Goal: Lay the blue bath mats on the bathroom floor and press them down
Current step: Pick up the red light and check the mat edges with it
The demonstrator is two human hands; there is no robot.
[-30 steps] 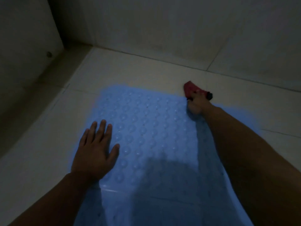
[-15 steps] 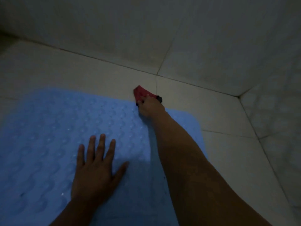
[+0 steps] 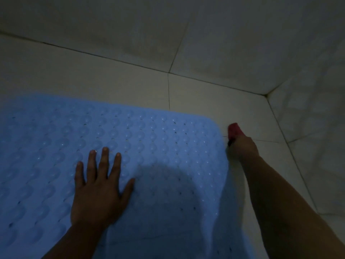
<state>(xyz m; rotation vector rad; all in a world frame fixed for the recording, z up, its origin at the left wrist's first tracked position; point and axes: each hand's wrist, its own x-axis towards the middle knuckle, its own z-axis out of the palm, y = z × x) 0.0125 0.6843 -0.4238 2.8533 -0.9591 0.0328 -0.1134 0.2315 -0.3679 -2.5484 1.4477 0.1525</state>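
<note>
A blue bath mat [image 3: 158, 143] with rows of round bumps and small holes lies flat on the pale tiled floor [image 3: 115, 85]. My left hand [image 3: 99, 189] rests palm down on the mat, fingers spread, holding nothing. My right hand [image 3: 242, 148] is closed around a small red object [image 3: 234, 129], just past the mat's right edge near its far right corner. A dark shadow falls on the mat between my arms.
The far wall [image 3: 168, 25] meets the floor close behind the mat. A second wall [image 3: 317, 109] stands at the right, forming a corner [image 3: 266, 94]. Bare floor tiles lie between the mat and both walls. The light is dim.
The view has swung right. My right hand with the red object has moved from the mat's far edge to beside its right edge. My left hand stays flat on the mat.
</note>
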